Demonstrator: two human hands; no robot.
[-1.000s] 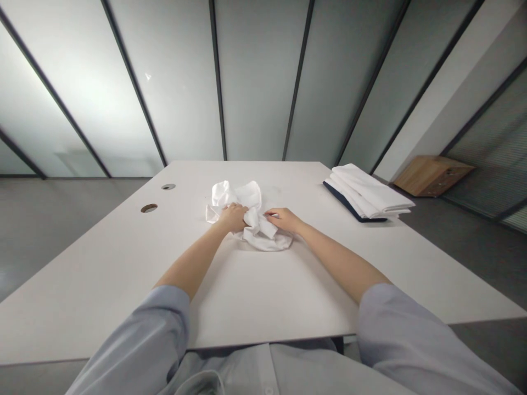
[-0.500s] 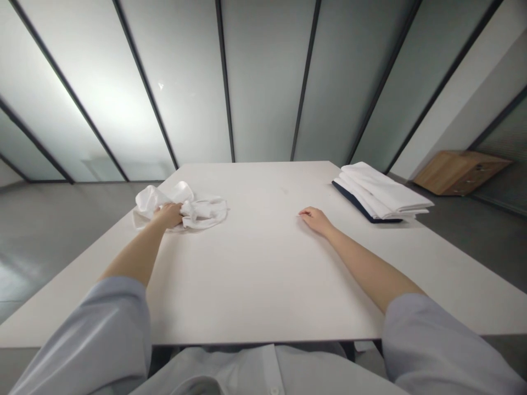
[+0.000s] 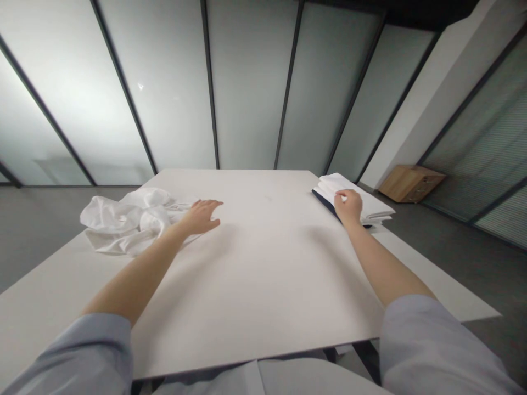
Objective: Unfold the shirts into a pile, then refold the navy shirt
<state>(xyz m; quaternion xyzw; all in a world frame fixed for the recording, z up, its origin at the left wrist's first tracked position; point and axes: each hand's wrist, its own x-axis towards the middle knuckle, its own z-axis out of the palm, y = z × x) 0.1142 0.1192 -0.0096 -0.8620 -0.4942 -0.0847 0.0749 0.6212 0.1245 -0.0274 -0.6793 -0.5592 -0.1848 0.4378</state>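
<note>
Left hand [image 3: 201, 217] spread, empty; right hand [image 3: 349, 207] loosely curled, contents indiscernible; white table [image 3: 263, 280] beneath both, frosted panels [image 3: 251, 82] beyond.

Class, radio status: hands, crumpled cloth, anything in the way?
Left hand open; right hand curled, overlapping folded white stack, contact unclear. Crumpled white cloth at left, partly hidden by left forearm.
</note>
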